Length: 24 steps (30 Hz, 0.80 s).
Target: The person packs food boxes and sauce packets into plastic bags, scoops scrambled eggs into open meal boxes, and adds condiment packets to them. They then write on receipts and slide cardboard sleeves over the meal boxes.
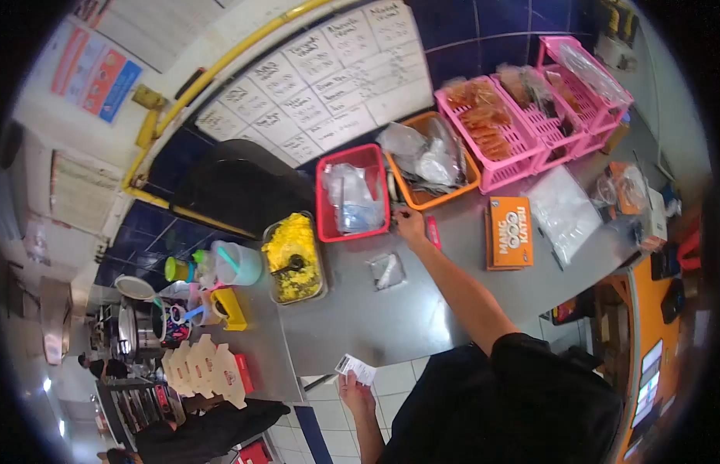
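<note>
My left hand [358, 395] holds a small white printed slip [356, 370] near the counter's front edge. Further in, my right hand [409, 226] reaches to the gap between the red basket [320, 203] and the orange basket [428, 203]; its fingers are bent around something small and dark that I cannot make out. Plastic bags fill both baskets. A red item [433, 233] lies just right of my right hand. On the steel counter [344, 309] lies a small clear packet [387, 271].
A metal tray of yellow food [292, 255] stands left of the red basket. Rightward are an orange box [508, 233], white plastic sheets [563, 213] and pink baskets [503, 166] with packets. Folded cartons [209, 370] stand at the lower left, near a person's dark sleeve [213, 433].
</note>
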Tool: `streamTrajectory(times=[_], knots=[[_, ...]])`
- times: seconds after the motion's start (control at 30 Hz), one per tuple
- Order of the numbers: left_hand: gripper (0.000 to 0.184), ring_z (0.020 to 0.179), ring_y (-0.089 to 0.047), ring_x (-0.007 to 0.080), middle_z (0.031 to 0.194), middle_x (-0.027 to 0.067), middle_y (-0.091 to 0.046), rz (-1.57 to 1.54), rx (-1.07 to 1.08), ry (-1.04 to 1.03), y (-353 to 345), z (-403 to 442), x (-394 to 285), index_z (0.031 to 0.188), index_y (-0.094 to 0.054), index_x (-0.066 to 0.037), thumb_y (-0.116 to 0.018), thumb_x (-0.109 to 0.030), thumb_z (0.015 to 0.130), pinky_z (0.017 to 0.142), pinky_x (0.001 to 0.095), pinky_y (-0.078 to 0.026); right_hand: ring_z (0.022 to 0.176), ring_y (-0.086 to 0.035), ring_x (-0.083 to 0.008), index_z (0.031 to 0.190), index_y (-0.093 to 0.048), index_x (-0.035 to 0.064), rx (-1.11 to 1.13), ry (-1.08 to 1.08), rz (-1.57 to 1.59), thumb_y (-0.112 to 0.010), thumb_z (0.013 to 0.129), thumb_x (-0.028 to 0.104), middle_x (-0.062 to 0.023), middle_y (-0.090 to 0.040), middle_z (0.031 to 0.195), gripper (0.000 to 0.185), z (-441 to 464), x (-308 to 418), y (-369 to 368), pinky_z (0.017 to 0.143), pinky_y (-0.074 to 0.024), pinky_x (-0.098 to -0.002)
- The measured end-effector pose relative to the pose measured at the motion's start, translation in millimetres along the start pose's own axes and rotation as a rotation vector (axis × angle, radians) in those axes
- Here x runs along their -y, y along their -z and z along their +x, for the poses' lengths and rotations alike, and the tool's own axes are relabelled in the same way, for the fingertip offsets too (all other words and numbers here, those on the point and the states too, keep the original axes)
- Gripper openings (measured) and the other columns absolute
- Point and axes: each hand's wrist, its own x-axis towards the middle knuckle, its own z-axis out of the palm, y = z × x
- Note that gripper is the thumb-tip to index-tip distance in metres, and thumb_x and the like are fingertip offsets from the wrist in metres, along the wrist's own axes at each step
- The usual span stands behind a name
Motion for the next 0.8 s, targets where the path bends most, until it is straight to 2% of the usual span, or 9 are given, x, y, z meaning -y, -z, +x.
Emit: streamTrajectory(times=[0.03, 0.13, 0.23, 0.3, 0.37, 0.57, 0.67, 0.73, 0.8], knots=[[0.025, 0.096, -0.068, 0.0223, 0.110, 0.0090, -0.066, 0.006, 0.006, 0.033, 7, -6, 3, 0.123, -0.055, -0.005, -0.058, -0.010, 0.098, 0.082, 0.0416, -0.059, 0.085, -0.068, -0.0195, 0.102, -0.071, 0.0030, 0.139, -0.235, 0.288, -0.071, 0.090, 0.021, -0.0096, -0.072, 0.092, 0.022, -4, 6, 9, 0.074, -0.0532, -0.0325], [0.026, 0.095, -0.068, 0.0227, 0.108, 0.0081, -0.067, -0.056, -0.043, 0.093, 1, -20, 6, 0.123, -0.057, -0.007, -0.058, -0.011, 0.098, 0.084, 0.0421, -0.059, 0.079, -0.067, -0.0339, 0.082, -0.073, 0.0022, -0.072, 0.020, 0.246, -0.073, 0.083, 0.017, -0.0145, -0.069, 0.073, 0.015, -34, 19, 15, 0.081, -0.0527, -0.0437], [0.025, 0.099, -0.067, 0.0230, 0.109, 0.0086, -0.066, -0.027, -0.075, 0.124, -1, -20, 19, 0.123, -0.055, -0.007, -0.056, -0.012, 0.099, 0.084, 0.0454, -0.059, 0.072, -0.068, -0.0349, 0.076, -0.072, 0.0006, -0.367, 0.627, -0.171, -0.072, 0.080, 0.013, -0.0156, -0.069, 0.071, 0.012, -42, 3, 14, 0.074, -0.0531, -0.0437], [0.024, 0.096, -0.068, 0.0226, 0.108, 0.0084, -0.067, -0.029, -0.039, 0.136, -1, -17, 23, 0.122, -0.056, -0.006, -0.056, -0.011, 0.099, 0.083, 0.0437, -0.059, 0.077, -0.069, -0.0342, 0.074, -0.070, -0.0008, -0.268, 0.117, -0.153, -0.071, 0.077, 0.011, -0.0189, -0.069, 0.073, 0.012, -38, -12, 13, 0.074, -0.0530, -0.0431], [0.023, 0.094, -0.068, 0.0222, 0.107, 0.0082, -0.067, -0.039, -0.001, 0.140, -6, -15, 23, 0.121, -0.057, -0.005, -0.056, -0.010, 0.099, 0.082, 0.0421, -0.060, 0.078, -0.069, -0.0362, 0.071, -0.068, -0.0020, -0.311, 0.043, -0.248, -0.070, 0.074, 0.010, -0.0215, -0.068, 0.072, 0.013, -32, -18, 18, 0.075, -0.0531, -0.0438], [0.022, 0.092, -0.069, 0.0214, 0.105, 0.0094, -0.068, 0.016, -0.005, 0.145, -9, -5, 18, 0.120, -0.058, -0.004, -0.057, -0.010, 0.099, 0.080, 0.0401, -0.060, 0.089, -0.068, -0.0378, 0.101, -0.068, 0.0009, -0.148, 0.317, 0.036, -0.064, 0.089, 0.014, -0.0220, -0.070, 0.102, 0.018, -68, 35, 45, 0.078, -0.0532, -0.0453], [0.022, 0.092, -0.069, 0.0199, 0.108, 0.0080, -0.068, 0.028, 0.011, 0.160, -14, -9, 15, 0.119, -0.058, -0.005, -0.060, -0.011, 0.098, 0.078, 0.0377, -0.059, 0.087, -0.068, -0.0413, 0.127, -0.056, 0.0043, -0.192, 0.476, -0.515, -0.056, 0.096, 0.017, -0.0214, -0.070, 0.096, 0.034, -65, 61, 38, 0.076, -0.0545, -0.0489], [0.023, 0.093, -0.069, 0.0186, 0.109, 0.0070, -0.068, 0.084, -0.012, 0.143, 1, -8, 25, 0.120, -0.058, -0.006, -0.061, -0.013, 0.097, 0.077, 0.0362, -0.058, 0.084, -0.068, -0.0414, 0.121, -0.058, 0.0027, -0.047, 0.147, -0.664, -0.053, 0.096, 0.019, -0.0213, -0.070, 0.092, 0.030, -43, 53, 34, 0.073, -0.0552, -0.0501], [0.026, 0.095, -0.068, 0.0161, 0.110, 0.0053, -0.068, 0.263, -0.130, 0.114, 15, -11, 39, 0.122, -0.058, -0.007, -0.062, -0.016, 0.098, 0.076, 0.0334, -0.056, 0.079, -0.071, -0.0357, 0.118, -0.056, 0.0002, 0.021, 0.341, -0.879, -0.059, 0.093, 0.024, -0.0173, -0.071, 0.086, 0.035, -28, 42, 30, 0.068, -0.0566, -0.0470]])
